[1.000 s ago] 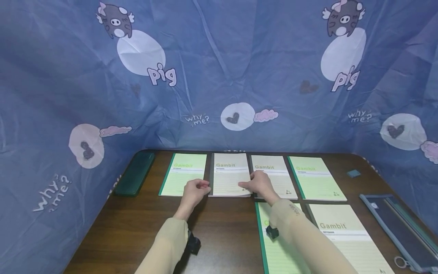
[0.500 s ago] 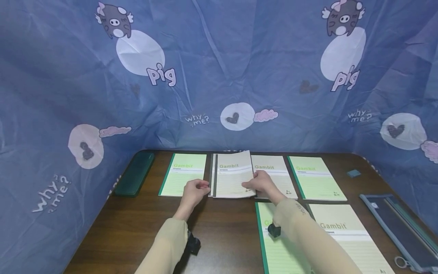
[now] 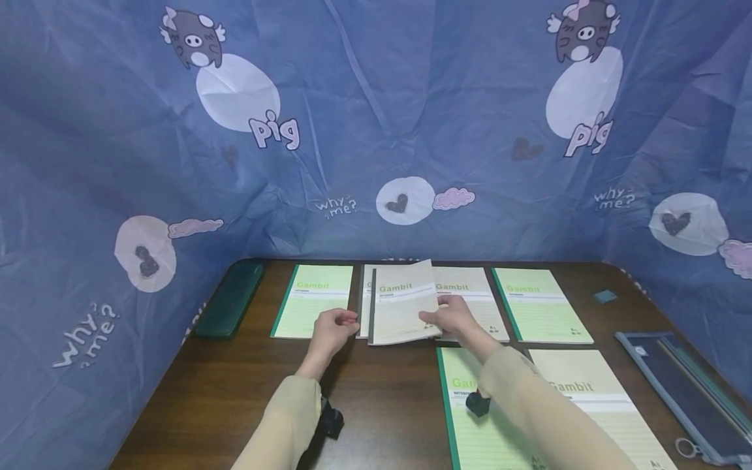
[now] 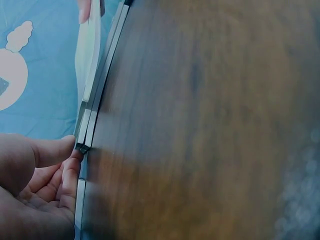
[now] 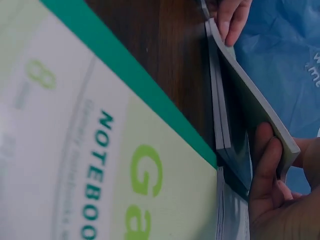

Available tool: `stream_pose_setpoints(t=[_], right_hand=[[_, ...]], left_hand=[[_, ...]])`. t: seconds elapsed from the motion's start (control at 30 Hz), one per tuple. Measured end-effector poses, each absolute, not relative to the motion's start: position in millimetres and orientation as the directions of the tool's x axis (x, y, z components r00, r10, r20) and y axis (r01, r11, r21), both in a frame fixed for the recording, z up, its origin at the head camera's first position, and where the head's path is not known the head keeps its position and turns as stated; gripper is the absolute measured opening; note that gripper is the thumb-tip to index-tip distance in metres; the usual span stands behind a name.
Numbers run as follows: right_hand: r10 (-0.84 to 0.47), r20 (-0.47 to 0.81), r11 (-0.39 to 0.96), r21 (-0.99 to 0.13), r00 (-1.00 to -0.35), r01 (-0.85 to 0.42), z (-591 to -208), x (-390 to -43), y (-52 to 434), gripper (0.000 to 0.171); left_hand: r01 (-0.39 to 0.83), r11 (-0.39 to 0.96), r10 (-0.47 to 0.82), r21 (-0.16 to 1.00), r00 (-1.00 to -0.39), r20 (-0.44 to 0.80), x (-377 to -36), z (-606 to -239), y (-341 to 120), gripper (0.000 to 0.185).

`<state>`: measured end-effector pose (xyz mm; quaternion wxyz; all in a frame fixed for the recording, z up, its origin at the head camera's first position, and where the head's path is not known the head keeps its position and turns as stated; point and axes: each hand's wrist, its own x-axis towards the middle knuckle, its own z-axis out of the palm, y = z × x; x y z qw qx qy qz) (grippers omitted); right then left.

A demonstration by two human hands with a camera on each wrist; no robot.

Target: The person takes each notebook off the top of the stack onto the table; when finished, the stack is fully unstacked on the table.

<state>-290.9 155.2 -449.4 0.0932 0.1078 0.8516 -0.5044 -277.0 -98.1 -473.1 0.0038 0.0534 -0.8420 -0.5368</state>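
Observation:
My right hand [image 3: 457, 318] pinches the lower right edge of a cream, dark-spined Gambit notebook [image 3: 402, 313]. That side is raised, with the thumb on the cover; in the right wrist view, fingers [image 5: 267, 160] lie curled beneath it. Under it, a second cream notebook [image 3: 365, 313] shows along its left side. My left hand [image 3: 331, 333] is curled at this lower notebook's bottom left corner; in the left wrist view, the thumb and fingers [image 4: 55, 152] close on that corner. The raised notebook overlaps another cream notebook [image 3: 470, 294] to its right.
Green notebooks lie at the left [image 3: 314, 307] and right [image 3: 540, 307] of the back row. A larger green notebook [image 3: 464, 372] and a cream one [image 3: 576, 372] lie nearer, under my right forearm. A green case [image 3: 229, 300], zip pouch [image 3: 675, 385] and blue piece [image 3: 605, 297] flank them.
My right hand has lifted the top cream notebook's right side and drawn it right and slightly toward me, uncovering the one beneath. My left hand has stayed in place.

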Motion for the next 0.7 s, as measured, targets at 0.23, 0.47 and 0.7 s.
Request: stream_pose_setpoints(t=[0.23, 0.47, 0.7], right_hand=[[0.081, -0.283, 0.438, -0.851, -0.956, 0.29, -447, -277, 160, 0.052], [0.065, -0.29, 0.424, -0.858, -0.955, 0.289, -440, -252, 158, 0.052], [0.065, -0.274, 0.415, -0.867, -0.959, 0.276, -440, -224, 156, 0.048]], left_hand=[[-0.069, 0.422, -0.086, 0.904, -0.996, -0.036, -277, -474, -98, 0.018], [-0.051, 0.419, -0.078, 0.907, -0.997, -0.02, -277, -475, -99, 0.018], [-0.048, 0.42, -0.071, 0.906, -0.997, -0.019, -277, -475, -99, 0.018]])
